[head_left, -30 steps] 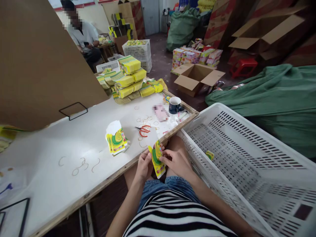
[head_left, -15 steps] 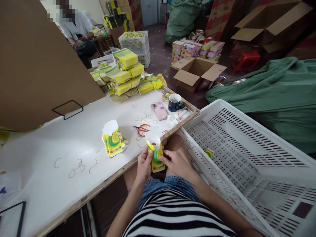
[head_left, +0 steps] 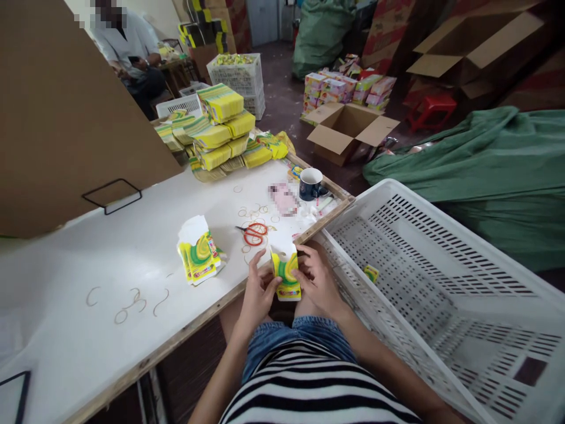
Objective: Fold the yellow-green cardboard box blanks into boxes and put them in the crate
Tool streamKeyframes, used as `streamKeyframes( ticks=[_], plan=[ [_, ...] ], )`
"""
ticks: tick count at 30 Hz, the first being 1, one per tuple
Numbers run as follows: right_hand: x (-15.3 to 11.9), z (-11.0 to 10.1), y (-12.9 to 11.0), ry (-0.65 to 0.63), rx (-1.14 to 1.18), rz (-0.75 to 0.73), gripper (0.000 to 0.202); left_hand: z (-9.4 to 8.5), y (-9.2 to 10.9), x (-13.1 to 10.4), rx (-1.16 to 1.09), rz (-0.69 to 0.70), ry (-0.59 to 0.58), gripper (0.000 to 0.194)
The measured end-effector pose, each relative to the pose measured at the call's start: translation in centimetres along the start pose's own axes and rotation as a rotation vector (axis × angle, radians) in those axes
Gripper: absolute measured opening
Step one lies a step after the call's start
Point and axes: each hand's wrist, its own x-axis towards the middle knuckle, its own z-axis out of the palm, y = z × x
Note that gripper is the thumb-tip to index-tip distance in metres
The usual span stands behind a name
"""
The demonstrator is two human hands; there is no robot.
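Over my lap, at the table's front edge, a yellow and green carton is held between both hands, its white flap end pointing away from me. My left hand grips its left side, thumb on the printed front. On the right side, my right hand has its thumb on the front and fingers behind. A small stack of flat cartons lies on the white table to the left. Red-handled scissors rest beyond my hands among several rubber bands.
A white plastic crate stands at my right with one small carton inside. A dark mug sits near the table corner. Bundled cartons are piled at the back. A cardboard sheet rises at left; a person sits beyond.
Both hands have shifted on the carton, which now faces me flatter and more upright. My left fingers have spread upward along its side. The view has moved slightly.
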Motion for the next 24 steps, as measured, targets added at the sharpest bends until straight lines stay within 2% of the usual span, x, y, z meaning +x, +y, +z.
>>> streamKeyframes(
  ticks=[2,5,7,10,12,16,18,22,24],
  plan=[
    [0.0,-0.4,0.3,-0.055,0.053,-0.031,0.053,-0.3,0.7,-0.1,0.043,-0.024,-0.085,0.073],
    [0.2,-1.1,0.7,-0.165,0.061,-0.001,0.041,-0.7,1.2,-0.3,0.04,-0.061,-0.208,0.061],
    [0.3,-1.6,0.7,-0.21,0.045,0.022,0.033,-0.9,1.2,-0.5,0.01,-0.088,-0.256,0.05],
    [0.6,-1.9,0.5,-0.239,-0.028,0.007,0.034,-1.0,0.9,-0.7,-0.035,-0.121,-0.284,0.039],
    [0.8,-1.8,0.4,-0.227,-0.099,-0.04,0.036,-1.0,0.6,-0.7,-0.047,-0.118,-0.284,0.043],
    [1.2,-1.3,0.3,-0.11,-0.083,-0.029,0.029,-1.0,0.3,-0.5,-0.054,-0.107,-0.269,0.069],
    [1.4,-1.3,0.1,-0.09,-0.058,-0.015,0.037,-1.1,0.2,-0.4,-0.024,-0.094,-0.26,0.063],
    [1.7,-2.2,-0.5,-0.139,-0.109,-0.12,0.039,-1.0,0.1,-0.2,0.108,-0.048,-0.163,0.046],
    [1.7,-2.7,-0.8,-0.195,-0.086,-0.078,0.04,-0.7,0.1,-0.1,0.173,-0.039,-0.112,0.045]
  ],
)
